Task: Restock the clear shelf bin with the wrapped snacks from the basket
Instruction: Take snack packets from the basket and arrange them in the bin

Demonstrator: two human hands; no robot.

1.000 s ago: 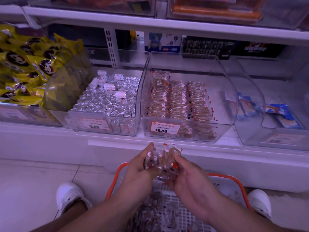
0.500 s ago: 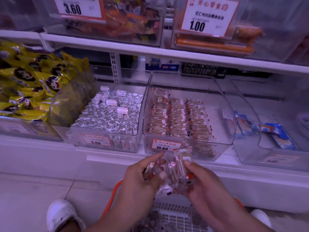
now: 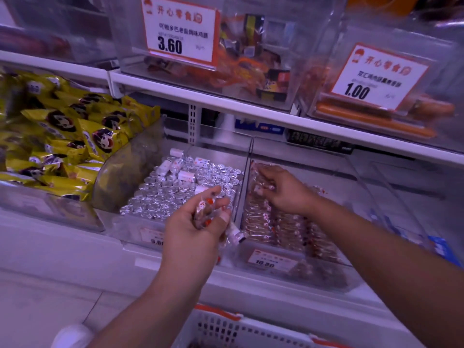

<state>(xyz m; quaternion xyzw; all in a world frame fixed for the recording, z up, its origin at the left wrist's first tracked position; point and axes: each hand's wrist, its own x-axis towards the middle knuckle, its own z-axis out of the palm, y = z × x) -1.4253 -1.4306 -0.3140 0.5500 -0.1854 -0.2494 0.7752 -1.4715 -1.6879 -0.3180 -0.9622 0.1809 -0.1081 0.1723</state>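
At the bottom edge sits the white slotted basket [image 3: 241, 327]. Above it, the left hand [image 3: 198, 227] grips a bunch of wrapped snacks [image 3: 208, 212], long axes running roughly upward. Farther in, the right hand [image 3: 283, 189] pinches one snack [image 3: 263, 189] over the rows in the clear shelf bin [image 3: 296, 270].

Clear snack wrappers [image 3: 208, 212] with white and orange-red printed marks over brown contents, in left hand [image 3: 198, 227]. Same brown-in-clear snacks with white and red ends in rows in clear bin [image 3: 296, 270]. Silver foil cups [image 3: 180, 194] with a few white rolls with small orange marks on top. Yellow packets [image 3: 75, 136] with dark brown round cartoon print. White price tags: orange border, orange characters, black digits 3.60 [image 3: 179, 33], 1.00 [image 3: 376, 76]. White basket [image 3: 226, 330], orange rim, grid of dark holes. White shelf rail [image 3: 251, 109]. White shoe [image 3: 71, 336]. Orange sausages [image 3: 376, 121] under the 1.00 tag.
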